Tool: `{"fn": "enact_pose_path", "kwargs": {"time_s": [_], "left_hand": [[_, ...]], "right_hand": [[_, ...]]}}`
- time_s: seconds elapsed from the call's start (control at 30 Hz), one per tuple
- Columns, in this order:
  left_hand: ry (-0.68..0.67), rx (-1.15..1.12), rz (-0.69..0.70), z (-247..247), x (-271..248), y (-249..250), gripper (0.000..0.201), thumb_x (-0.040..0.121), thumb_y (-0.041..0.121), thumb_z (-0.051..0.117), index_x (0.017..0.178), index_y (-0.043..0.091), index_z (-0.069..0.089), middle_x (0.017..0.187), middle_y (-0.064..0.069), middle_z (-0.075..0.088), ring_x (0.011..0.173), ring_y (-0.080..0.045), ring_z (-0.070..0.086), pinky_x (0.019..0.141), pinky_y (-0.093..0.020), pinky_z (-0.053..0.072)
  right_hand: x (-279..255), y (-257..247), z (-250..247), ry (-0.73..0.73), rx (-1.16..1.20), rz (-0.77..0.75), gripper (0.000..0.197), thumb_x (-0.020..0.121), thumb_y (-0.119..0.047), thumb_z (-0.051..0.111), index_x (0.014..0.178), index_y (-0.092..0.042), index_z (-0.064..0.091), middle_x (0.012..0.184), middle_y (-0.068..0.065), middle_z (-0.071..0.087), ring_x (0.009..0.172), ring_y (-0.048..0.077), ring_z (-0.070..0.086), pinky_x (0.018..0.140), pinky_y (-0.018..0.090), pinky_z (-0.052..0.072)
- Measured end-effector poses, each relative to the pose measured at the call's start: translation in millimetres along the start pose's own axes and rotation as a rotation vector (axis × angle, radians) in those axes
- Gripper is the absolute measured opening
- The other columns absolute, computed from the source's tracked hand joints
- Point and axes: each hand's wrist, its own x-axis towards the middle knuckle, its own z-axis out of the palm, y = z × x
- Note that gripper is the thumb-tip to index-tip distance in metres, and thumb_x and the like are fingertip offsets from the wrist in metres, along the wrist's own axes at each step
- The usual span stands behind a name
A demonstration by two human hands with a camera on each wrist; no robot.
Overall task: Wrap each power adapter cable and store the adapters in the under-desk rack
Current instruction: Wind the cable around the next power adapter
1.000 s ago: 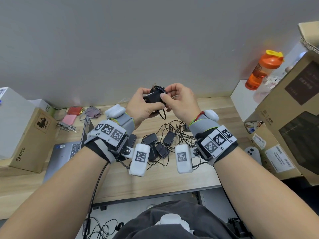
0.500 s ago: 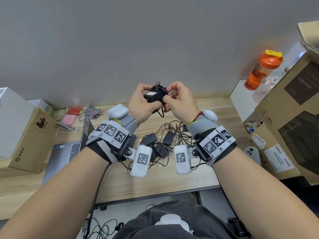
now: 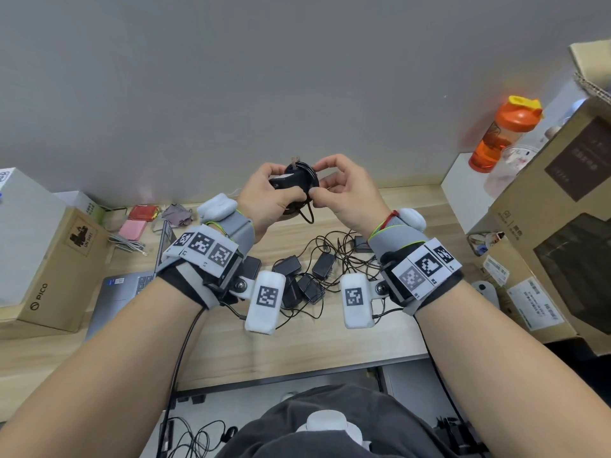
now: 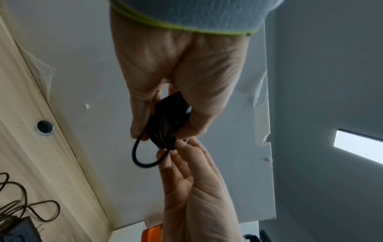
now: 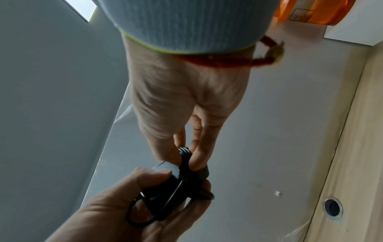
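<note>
Now the left hand point(image 3: 267, 200) grips the black power adapter point(image 3: 292, 181) above the desk point(image 3: 231, 342), prongs toward twelve o'clock. At three o'clock, touching it, the right hand point(image 3: 347, 196) pinches the cable point(image 5: 185, 157), whose spare loop hangs toward six.

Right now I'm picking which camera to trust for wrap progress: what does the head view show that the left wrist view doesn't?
Only the head view shows the adapter's prongs sticking up, plus the laptop and cardboard boxes.

Only the left wrist view shows the palm side of the left hand gripping the adapter, and a lit ceiling panel.

Both show the right hand pinching the cable, a loose loop hanging, and unwrapped adapters tangled on the desk.
</note>
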Motion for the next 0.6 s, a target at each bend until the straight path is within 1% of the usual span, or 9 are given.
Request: {"fn": "enact_pose_path", "kwargs": {"time_s": [0.07,0.13,0.23,0.3,0.4,0.47,0.53,0.6], "left_hand": [[-0.014,0.015,0.005,-0.1,0.3,0.7,0.038,0.079,-0.006,0.068,0.106,0.014,0.051,0.098,-0.007,0.059,0.087,-0.028,0.063,0.083,-0.047,0.058],[-0.019,0.005,-0.002,1.9,0.1,1.0,0.037,0.080,-0.005,0.068,0.107,0.013,0.051,0.097,-0.007,0.059,0.089,-0.028,0.064,0.083,-0.046,0.059],[-0.013,-0.021,-0.036,5.7,-1.0,1.9,0.037,0.082,-0.003,0.067,0.113,0.010,0.050,0.096,-0.006,0.059,0.092,-0.030,0.065,0.084,-0.047,0.058],[0.003,-0.036,-0.050,6.2,-0.4,2.2,0.039,0.081,-0.001,0.068,0.115,0.008,0.050,0.098,-0.007,0.059,0.094,-0.030,0.065,0.085,-0.047,0.058],[0.010,-0.032,-0.063,4.2,-0.3,1.6,0.040,0.081,0.000,0.069,0.115,0.009,0.050,0.099,-0.007,0.058,0.094,-0.030,0.065,0.086,-0.048,0.058],[0.005,0.001,-0.054,3.3,-1.2,-0.4,0.040,0.081,0.002,0.071,0.114,0.010,0.051,0.099,-0.006,0.059,0.096,-0.031,0.066,0.085,-0.049,0.058],[-0.002,0.026,-0.043,2.8,-2.5,-1.9,0.038,0.082,0.005,0.073,0.112,0.011,0.051,0.098,-0.005,0.060,0.095,-0.030,0.066,0.085,-0.048,0.058],[-0.011,0.033,-0.043,2.6,-2.1,-4.0,0.033,0.084,0.008,0.072,0.110,0.013,0.051,0.097,-0.004,0.060,0.096,-0.031,0.066,0.086,-0.049,0.057]], "right_hand": [[-1.5,1.0,1.6,0.029,-0.023,-0.020,0.032,0.074,-0.012,0.068,0.096,-0.032,0.056,0.071,0.002,0.062,0.061,0.017,0.066,0.075,0.050,0.057],[-2.3,2.0,4.5,0.078,-0.049,-0.034,0.030,0.074,-0.017,0.067,0.092,-0.037,0.055,0.071,0.002,0.064,0.060,0.017,0.067,0.072,0.048,0.058],[-1.5,4.2,6.9,0.126,-0.061,-0.038,0.023,0.075,-0.026,0.069,0.089,-0.038,0.055,0.071,0.003,0.066,0.060,0.018,0.067,0.069,0.046,0.059],[-0.9,6.5,5.2,0.095,-0.028,-0.030,0.028,0.073,-0.025,0.074,0.091,-0.037,0.056,0.073,0.002,0.065,0.062,0.018,0.065,0.073,0.044,0.059],[-0.2,9.3,1.4,0.036,-0.031,-0.022,0.040,0.072,-0.017,0.080,0.096,-0.033,0.054,0.076,0.001,0.066,0.065,0.016,0.062,0.075,0.043,0.057],[-0.2,9.0,0.5,0.026,-0.101,-0.028,0.042,0.070,-0.020,0.081,0.094,-0.037,0.051,0.072,0.000,0.066,0.063,0.019,0.063,0.075,0.045,0.058],[-0.2,8.2,0.4,0.020,-0.174,-0.032,0.043,0.069,-0.024,0.080,0.092,-0.040,0.047,0.071,0.003,0.068,0.065,0.027,0.066,0.075,0.048,0.058],[-0.7,8.6,0.7,0.017,-0.232,-0.042,0.044,0.072,-0.021,0.079,0.093,-0.037,0.043,0.073,0.005,0.070,0.066,0.028,0.067,0.073,0.047,0.058]]}}
